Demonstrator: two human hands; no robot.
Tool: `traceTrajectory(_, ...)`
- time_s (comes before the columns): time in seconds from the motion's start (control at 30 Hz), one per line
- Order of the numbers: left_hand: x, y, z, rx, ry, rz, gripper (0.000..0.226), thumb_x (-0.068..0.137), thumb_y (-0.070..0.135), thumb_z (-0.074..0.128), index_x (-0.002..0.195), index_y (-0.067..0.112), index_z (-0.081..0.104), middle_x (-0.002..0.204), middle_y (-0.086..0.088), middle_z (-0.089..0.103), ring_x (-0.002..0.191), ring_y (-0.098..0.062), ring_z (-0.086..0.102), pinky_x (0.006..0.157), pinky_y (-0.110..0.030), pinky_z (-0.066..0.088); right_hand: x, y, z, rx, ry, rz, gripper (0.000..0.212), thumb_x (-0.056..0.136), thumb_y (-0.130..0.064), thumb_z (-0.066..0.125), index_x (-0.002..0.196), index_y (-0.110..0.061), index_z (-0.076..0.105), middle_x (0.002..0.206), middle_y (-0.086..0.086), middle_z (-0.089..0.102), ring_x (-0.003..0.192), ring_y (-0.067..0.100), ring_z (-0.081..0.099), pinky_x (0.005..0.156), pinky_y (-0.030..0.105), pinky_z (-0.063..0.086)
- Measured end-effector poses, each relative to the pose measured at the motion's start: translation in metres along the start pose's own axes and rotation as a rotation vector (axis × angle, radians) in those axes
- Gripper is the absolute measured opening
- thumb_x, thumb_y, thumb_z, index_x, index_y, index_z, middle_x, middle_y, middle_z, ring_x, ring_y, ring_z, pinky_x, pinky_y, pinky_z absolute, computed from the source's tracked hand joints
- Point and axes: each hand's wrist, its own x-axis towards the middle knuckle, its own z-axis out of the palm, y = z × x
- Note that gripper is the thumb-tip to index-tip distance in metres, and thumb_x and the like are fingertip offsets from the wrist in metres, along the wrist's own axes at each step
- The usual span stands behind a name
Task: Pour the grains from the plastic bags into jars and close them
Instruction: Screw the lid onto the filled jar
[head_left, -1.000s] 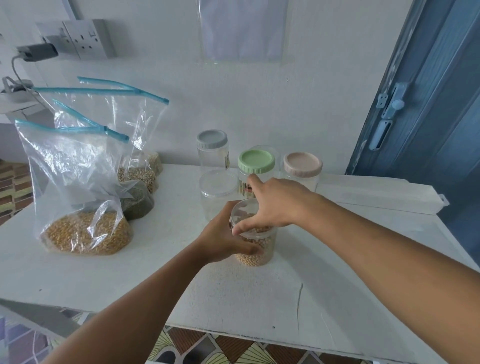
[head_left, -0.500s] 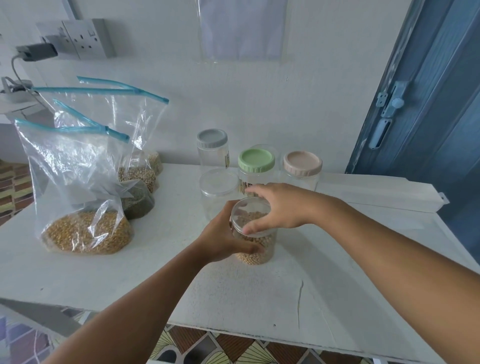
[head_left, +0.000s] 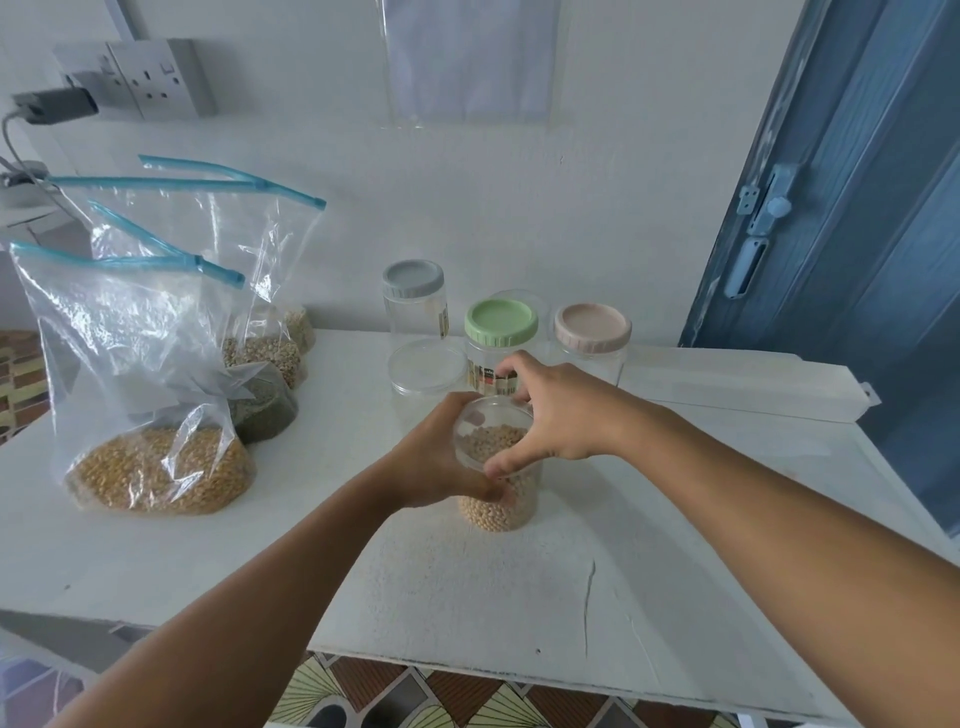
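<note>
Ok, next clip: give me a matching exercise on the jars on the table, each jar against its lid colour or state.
Column one:
1. jar held by both hands
2. back-left jar
3. middle jar with a label
4. rightmost jar

Column two:
A. green lid
B. pink lid
C. grey lid
D. clear lid, pale grains inside

Pairs: 1-D, 2-C, 3-A, 4-B.

The left hand grips the jar's side; the right hand grips its lid.

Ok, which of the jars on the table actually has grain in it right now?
The clear-lidded jar gripped by both hands, nearest the table's front edge. The green-lidded jar, grey-lidded jar and pink-lidded jar behind it look empty.
</note>
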Motion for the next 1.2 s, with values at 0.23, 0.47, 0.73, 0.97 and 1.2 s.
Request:
traceTrajectory(0.23,0.000,-0.006,0.006,-0.045,0.031,0.002,0.104,0.063,0.020,0.100,0.147,0.028,0.040,0.132,0.015,0.053,0.117,-0.002,0.060,0.091,-0.020,0.054,0.003,-0.009,0.009,-0.216,0.127,0.047,0.106,0.055,-0.092,0.073,0.130,-0.022,0.044,0.101,-0.004,0.065,0.089,0.016,0.063,0.070,0.036,0.053)
traceTrajectory(0.47,-0.001,-0.006,0.007,-0.065,0.043,0.005,0.100,0.065,0.015,0.099,0.146,0.026,0.040,0.129,0.014,0.054,0.110,0.007,0.061,0.083,-0.011,0.053,0.006,-0.007,0.003,-0.083,-0.045,-0.070,0.107,0.068,-0.070,0.083,0.153,-0.033,0.030,0.144,-0.001,0.056,0.123,0.021,0.058,0.099,0.039,0.052)
traceTrajectory(0.73,-0.002,-0.006,0.009,-0.063,0.057,0.014,0.100,0.064,0.015,0.099,0.144,0.028,0.040,0.126,0.015,0.055,0.105,0.014,0.059,0.084,-0.014,0.053,0.006,-0.003,0.003,-0.052,-0.061,-0.066,0.112,0.066,-0.075,0.081,0.156,-0.034,0.028,0.149,-0.005,0.052,0.129,0.018,0.054,0.102,0.038,0.049)
traceTrajectory(0.97,-0.002,-0.009,0.010,-0.054,0.070,0.018,0.106,0.059,0.024,0.099,0.145,0.034,0.039,0.131,0.012,0.054,0.117,-0.007,0.061,0.098,-0.037,0.058,0.003,-0.005,0.020,-0.126,0.171,0.021,0.110,0.053,-0.091,0.074,0.135,-0.025,0.040,0.114,-0.003,0.062,0.094,0.017,0.062,0.080,0.039,0.055)
traceTrajectory(1.2,-0.003,-0.011,0.013,-0.064,0.076,0.012,0.106,0.054,0.034,0.098,0.143,0.037,0.039,0.132,0.009,0.055,0.123,-0.010,0.059,0.102,-0.040,0.055,0.001,-0.002,0.002,0.122,-0.119,-0.065,0.122,0.067,-0.064,0.088,0.161,-0.040,0.014,0.161,-0.005,0.040,0.142,0.017,0.045,0.110,0.033,0.042)
